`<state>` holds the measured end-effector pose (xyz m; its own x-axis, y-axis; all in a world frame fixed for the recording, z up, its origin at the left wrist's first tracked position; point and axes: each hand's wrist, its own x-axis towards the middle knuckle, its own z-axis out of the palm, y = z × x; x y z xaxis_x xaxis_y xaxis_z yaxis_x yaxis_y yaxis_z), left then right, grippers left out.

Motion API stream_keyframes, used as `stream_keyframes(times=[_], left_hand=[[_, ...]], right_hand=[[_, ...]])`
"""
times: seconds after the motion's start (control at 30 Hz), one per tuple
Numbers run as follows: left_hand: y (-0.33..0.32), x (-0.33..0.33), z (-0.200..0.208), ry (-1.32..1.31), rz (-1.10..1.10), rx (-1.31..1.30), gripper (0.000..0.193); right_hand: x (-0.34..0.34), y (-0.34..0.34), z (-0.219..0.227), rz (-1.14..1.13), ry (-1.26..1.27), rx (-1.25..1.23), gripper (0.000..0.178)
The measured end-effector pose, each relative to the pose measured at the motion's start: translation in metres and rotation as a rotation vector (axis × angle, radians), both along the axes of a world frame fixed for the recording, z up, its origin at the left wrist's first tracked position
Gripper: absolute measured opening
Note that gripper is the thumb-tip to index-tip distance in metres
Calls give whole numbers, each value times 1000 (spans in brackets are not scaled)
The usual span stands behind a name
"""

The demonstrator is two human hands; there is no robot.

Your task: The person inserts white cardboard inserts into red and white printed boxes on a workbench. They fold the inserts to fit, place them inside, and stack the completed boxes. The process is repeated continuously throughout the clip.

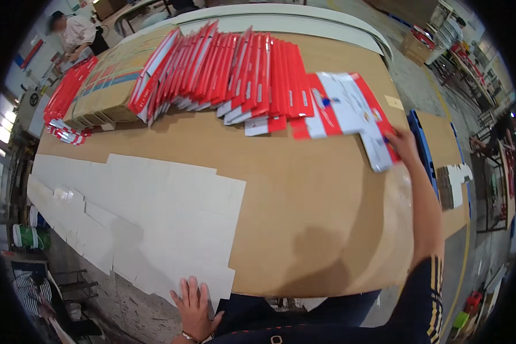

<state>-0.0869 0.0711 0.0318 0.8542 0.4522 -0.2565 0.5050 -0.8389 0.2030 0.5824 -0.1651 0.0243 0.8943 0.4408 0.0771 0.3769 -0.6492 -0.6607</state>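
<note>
My right hand (404, 144) reaches out to the right side of the table and grips the edge of a flat red-and-white printed carton blank (350, 109). The blank lies at the end of a long leaning row of red-and-white flat cartons (249, 71) and partly overlaps them. Its corner nearest my hand looks slightly blurred. With fingers spread, my left hand (195, 309) rests on the near edge of a large white cardboard sheet (172, 212), which covers the table's left half. That sheet has stepped, cut edges.
Brown cardboard covers the tabletop (309, 218). At the far left stands a strapped stack of brown cardboard (112, 80), with more red cartons (69, 97) beside it. A blue pallet (423, 152) sits right of the table. Other people work at the far left, far right and lower left.
</note>
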Motion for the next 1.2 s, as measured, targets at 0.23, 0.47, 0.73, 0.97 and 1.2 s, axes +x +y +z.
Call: stream_keyframes(times=[0.23, 0.47, 0.73, 0.97, 1.2], left_hand=[[3, -9, 15, -178, -24, -117, 83], [8, 32, 82, -695, 32, 39, 18], [-16, 17, 84, -619, -73, 52, 58], [39, 25, 30, -281, -270, 156, 60], [-3, 113, 1, -591, -468, -341, 29]], right_hand=[[13, 255, -63, 28, -101, 226, 41], [-298, 173, 55, 947, 8, 171, 54], [-430, 90, 47, 1020, -385, 306, 33], [-410, -54, 48, 354, -368, 332, 10], [-435, -174, 24, -88, -231, 215, 12]])
